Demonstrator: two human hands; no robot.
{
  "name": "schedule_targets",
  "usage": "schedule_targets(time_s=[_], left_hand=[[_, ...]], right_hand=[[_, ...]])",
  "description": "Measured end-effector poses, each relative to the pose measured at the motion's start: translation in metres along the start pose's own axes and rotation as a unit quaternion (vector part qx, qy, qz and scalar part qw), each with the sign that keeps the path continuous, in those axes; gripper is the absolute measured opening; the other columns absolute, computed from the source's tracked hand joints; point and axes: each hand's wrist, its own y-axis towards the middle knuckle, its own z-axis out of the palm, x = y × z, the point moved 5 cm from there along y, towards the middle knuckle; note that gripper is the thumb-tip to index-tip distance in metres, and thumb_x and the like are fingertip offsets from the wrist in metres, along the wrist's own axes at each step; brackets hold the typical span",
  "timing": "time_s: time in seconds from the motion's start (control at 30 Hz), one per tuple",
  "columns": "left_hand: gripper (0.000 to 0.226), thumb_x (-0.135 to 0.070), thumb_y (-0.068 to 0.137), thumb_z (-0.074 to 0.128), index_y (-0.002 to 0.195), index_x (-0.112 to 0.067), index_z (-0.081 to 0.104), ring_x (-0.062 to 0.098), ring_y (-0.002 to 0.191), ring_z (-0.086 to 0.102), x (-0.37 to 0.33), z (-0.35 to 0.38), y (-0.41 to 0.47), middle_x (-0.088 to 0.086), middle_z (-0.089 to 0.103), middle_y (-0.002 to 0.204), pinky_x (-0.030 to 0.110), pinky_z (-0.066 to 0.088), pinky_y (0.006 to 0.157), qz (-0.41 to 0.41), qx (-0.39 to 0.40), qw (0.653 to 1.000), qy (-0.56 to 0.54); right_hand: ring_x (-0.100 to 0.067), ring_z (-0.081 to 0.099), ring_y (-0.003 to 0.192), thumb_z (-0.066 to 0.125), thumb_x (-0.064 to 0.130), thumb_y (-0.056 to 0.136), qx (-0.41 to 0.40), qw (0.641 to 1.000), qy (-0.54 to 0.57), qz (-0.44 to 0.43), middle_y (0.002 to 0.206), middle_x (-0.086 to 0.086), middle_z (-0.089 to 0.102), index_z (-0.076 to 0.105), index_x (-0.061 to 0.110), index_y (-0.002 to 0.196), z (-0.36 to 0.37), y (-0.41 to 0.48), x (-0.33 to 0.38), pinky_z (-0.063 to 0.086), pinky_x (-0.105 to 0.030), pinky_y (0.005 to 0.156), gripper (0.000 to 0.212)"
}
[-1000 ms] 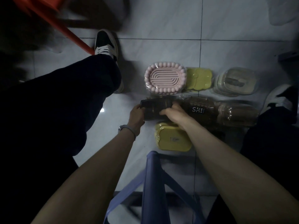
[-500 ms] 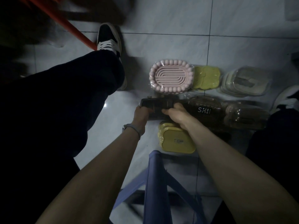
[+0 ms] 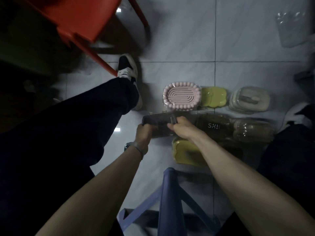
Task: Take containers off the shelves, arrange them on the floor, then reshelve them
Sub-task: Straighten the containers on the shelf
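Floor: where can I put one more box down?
Bare floor lies beyond the pink dish and clear box, up to the red stool. A smaller patch lies between the trouser leg and the left hand. Crowded: the rows around the dark box, which the left hand and right hand grip.

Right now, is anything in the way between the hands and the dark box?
No, nothing visible. The left hand grips the dark box at its left end and the right hand holds its middle. The pink dish lies beyond it and a yellow box nearer, by the right wrist.
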Motion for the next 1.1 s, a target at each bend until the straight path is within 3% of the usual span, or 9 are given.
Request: schedule_targets(time_s=[0.13,0.23,0.4,0.53,0.63,0.77,0.9,1.03,1.1], left_hand=[[0.019,-0.006,0.096,0.058,0.112,-0.012,0.065,0.013,0.083,0.056,-0.025,-0.006,-0.036,-0.003,0.066,0.092,0.029,0.034,0.063,0.015,0.009,1.000,0.009],[0.022,-0.007,0.096,0.059,0.117,-0.010,0.067,0.009,0.081,0.055,-0.042,-0.007,-0.060,-0.002,0.067,0.095,0.029,0.032,0.061,0.038,0.017,0.999,0.014],[0.041,-0.019,0.090,0.067,0.129,-0.007,0.063,0.011,0.098,0.062,-0.068,-0.005,-0.104,0.008,0.069,0.125,0.029,0.040,0.065,0.091,0.025,0.995,0.015],[0.036,-0.017,0.092,0.066,0.126,-0.007,0.063,0.011,0.096,0.062,-0.085,-0.001,-0.151,0.007,0.069,0.122,0.029,0.040,0.065,0.128,0.046,0.990,0.021],[0.021,-0.021,0.091,0.069,0.108,-0.011,0.062,0.015,0.091,0.061,-0.099,-0.002,-0.190,0.006,0.068,0.108,0.031,0.040,0.064,0.169,0.044,0.984,0.016],[0.058,-0.047,0.069,0.078,0.111,-0.010,0.067,0.026,0.101,0.069,-0.113,0.003,-0.230,0.010,0.073,0.111,0.038,0.052,0.076,0.224,0.053,0.973,0.023],[0.056,-0.046,0.071,0.080,0.112,-0.009,0.072,0.027,0.097,0.076,-0.129,0.015,-0.270,0.008,0.079,0.103,0.051,0.059,0.094,0.266,0.097,0.958,0.031],[0.029,-0.033,0.094,0.072,0.112,-0.011,0.069,0.018,0.091,0.072,-0.152,0.030,-0.341,0.004,0.077,0.101,0.030,0.055,0.071,0.322,0.132,0.935,0.062],[0.026,-0.031,0.095,0.071,0.112,-0.012,0.069,0.017,0.093,0.072,-0.161,0.038,-0.369,0.004,0.076,0.102,0.030,0.056,0.073,0.338,0.153,0.927,0.063]], right_hand=[[-0.024,0.066,0.108,0.067,0.040,0.094,-0.014,0.999,0.034,-0.027,0.114,-0.004,0.072,0.068,0.015,0.121,-0.005,-0.028,0.013,0.049,-0.043,0.106,0.037],[-0.024,0.068,0.109,0.070,0.046,0.086,-0.039,0.995,0.075,-0.047,0.114,-0.003,0.074,0.069,0.013,0.121,-0.019,-0.051,0.020,0.052,-0.045,0.106,0.048],[-0.022,0.068,0.112,0.069,0.031,0.098,-0.087,0.979,0.144,-0.112,0.114,0.000,0.075,0.072,0.015,0.118,-0.047,-0.112,0.041,0.051,-0.040,0.106,0.026],[-0.023,0.072,0.108,0.075,0.036,0.090,-0.112,0.963,0.195,-0.150,0.109,0.000,0.079,0.076,0.014,0.111,-0.064,-0.157,0.046,0.053,-0.048,0.106,0.031],[-0.019,0.073,0.108,0.076,0.027,0.095,-0.130,0.947,0.234,-0.178,0.109,0.000,0.079,0.075,0.012,0.116,-0.075,-0.198,0.051,0.055,-0.038,0.103,0.026],[-0.021,0.076,0.093,0.078,0.025,0.093,-0.166,0.925,0.274,-0.205,0.093,-0.001,0.081,0.077,0.012,0.103,-0.096,-0.257,0.056,0.059,-0.035,0.088,0.017],[-0.024,0.078,0.096,0.082,0.035,0.089,-0.201,0.914,0.279,-0.213,0.093,-0.001,0.082,0.079,0.013,0.102,-0.116,-0.313,0.056,0.060,-0.047,0.095,0.026],[-0.024,0.072,0.108,0.086,0.067,0.061,-0.215,0.903,0.292,-0.228,0.104,0.003,0.081,0.079,0.015,0.104,-0.138,-0.372,0.052,0.055,-0.056,0.102,0.067],[-0.022,0.069,0.113,0.086,0.065,0.066,-0.226,0.894,0.303,-0.240,0.108,0.001,0.079,0.077,0.010,0.106,-0.148,-0.406,0.051,0.050,-0.057,0.106,0.069]])
